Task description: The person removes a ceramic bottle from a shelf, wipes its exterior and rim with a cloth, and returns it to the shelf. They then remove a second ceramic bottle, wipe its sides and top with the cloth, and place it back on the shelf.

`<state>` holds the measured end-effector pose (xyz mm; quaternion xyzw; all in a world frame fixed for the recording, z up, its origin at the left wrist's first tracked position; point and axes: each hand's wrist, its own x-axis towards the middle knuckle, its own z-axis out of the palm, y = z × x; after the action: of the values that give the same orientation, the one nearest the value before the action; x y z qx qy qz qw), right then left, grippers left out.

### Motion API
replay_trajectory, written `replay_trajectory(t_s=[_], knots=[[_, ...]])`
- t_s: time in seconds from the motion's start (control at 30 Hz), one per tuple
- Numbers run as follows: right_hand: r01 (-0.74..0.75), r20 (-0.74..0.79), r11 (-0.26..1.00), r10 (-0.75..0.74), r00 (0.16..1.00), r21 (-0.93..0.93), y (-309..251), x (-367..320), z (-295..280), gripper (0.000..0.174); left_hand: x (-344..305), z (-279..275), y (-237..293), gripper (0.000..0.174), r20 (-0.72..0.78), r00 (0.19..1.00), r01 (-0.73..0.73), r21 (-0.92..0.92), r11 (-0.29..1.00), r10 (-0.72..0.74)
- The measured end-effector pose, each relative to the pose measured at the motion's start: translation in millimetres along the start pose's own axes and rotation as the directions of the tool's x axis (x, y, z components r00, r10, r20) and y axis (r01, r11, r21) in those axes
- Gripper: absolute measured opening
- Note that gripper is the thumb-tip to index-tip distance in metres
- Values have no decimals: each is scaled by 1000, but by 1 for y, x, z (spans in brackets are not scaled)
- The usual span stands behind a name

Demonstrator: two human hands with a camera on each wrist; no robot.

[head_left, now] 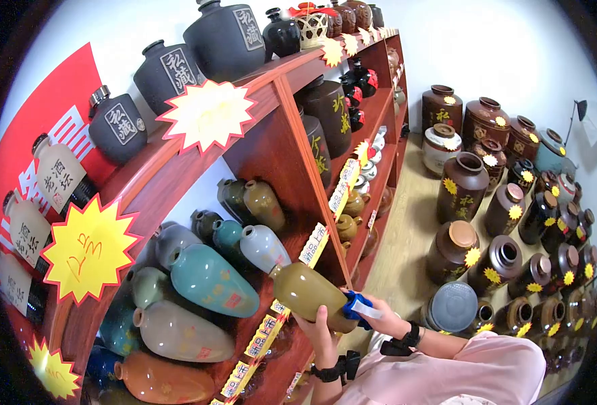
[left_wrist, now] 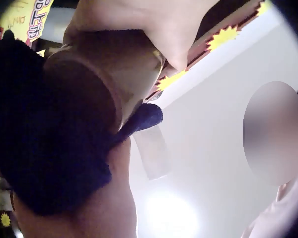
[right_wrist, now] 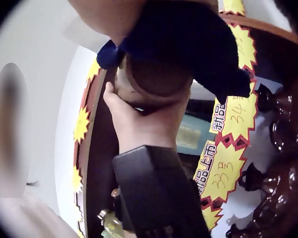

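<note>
An olive-brown glazed bottle lies tilted in the person's hands in front of the shelf, its neck toward the upper left. The left hand grips its body from below, with the thumb up along the side. At the base end, the right hand holds a dark blue cloth against the bottle; a white tag hangs from the cloth. In the right wrist view the cloth overlaps the rim of the round base. Most of the right fingers are hidden behind the cloth.
Several glazed bottles, among them a teal one and a grey one, lie on the red-brown shelf. Yellow price tags line its edge. Dark jars crowd the floor at right, near a grey-blue round lid.
</note>
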<state>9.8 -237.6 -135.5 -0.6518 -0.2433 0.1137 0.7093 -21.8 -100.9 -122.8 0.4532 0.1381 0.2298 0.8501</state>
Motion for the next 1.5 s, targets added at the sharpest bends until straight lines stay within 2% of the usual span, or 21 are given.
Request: replay_trajectory(t_s=[0.07,0.13,0.23,0.3,0.37,0.53,0.57,0.7,0.77,0.83,0.93,0.97,1.0,1.07,1.1,1.2,1.3,1.37,1.4,1.43,1.5], knots=[[102,16,991,-101,995,-91,-2,2,-3,43,-6,10,13,75,-5,997,79,-51,996,-79],[164,35,976,-160,986,-145,-3,7,-5,44,0,5,3,77,48,999,23,21,1000,-24],[134,-56,989,-138,989,-56,2,17,-4,46,9,-4,-13,80,174,983,-88,176,980,58],[205,-77,974,-213,974,-99,-10,22,-9,46,10,-7,-19,82,216,972,-163,331,930,93],[250,-118,965,-258,959,-84,-25,26,-12,46,10,-2,-16,84,337,930,-280,384,880,148],[219,-143,958,-194,971,184,-44,32,-27,47,10,4,-9,87,550,826,-399,413,819,125],[206,-131,960,-184,974,189,-48,34,-31,45,8,5,-7,86,574,801,-467,425,775,169],[93,-24,988,-91,996,119,-68,34,-49,42,9,9,-4,83,685,725,-471,408,782,79],[104,-19,977,-102,995,188,-68,33,-49,41,6,13,1,84,708,701,-524,429,736,87],[76,-1,975,-77,997,207,-59,31,-52,47,1,19,4,84,679,730,-458,393,798,84],[67,-119,942,-29,992,330,-38,28,-44,43,0,13,-17,86,590,793,-426,357,831,152],[-13,-131,946,58,990,324,-44,21,-39,47,1,9,-27,87,551,813,-428,349,833,188],[60,-55,924,-42,998,378,-54,21,-32,55,0,7,-32,88,488,845,-406,319,856,219],[180,-27,944,-180,983,277,-52,18,-23,61,-2,7,-38,91,350,897,-368,254,895,270],[104,-5,952,-107,994,288,-42,19,-19,62,-4,13,-31,90,269,921,-341,213,915,281],[-25,33,965,16,999,261,-31,7,-10,60,2,4,-27,85,188,946,-307,254,917,265],[-135,81,968,121,989,210,-33,-4,-9,56,-2,8,-19,81,123,979,-170,28,985,165],[-335,115,920,317,941,202,-30,-6,-12,53,-11,16,-6,82,79,995,-55,-61,997,60],[-431,132,881,412,902,195,-25,-6,-14,51,-11,15,-5,82,87,994,-61,-33,998,64],[-311,123,895,287,950,318,-6,-7,-10,47,-11,13,-5,82,95,993,-67,-6,998,68],[-364,122,802,350,929,473,6,-10,-8,46,-10,10,-8,82,104,991,-86,-11,996,87]])
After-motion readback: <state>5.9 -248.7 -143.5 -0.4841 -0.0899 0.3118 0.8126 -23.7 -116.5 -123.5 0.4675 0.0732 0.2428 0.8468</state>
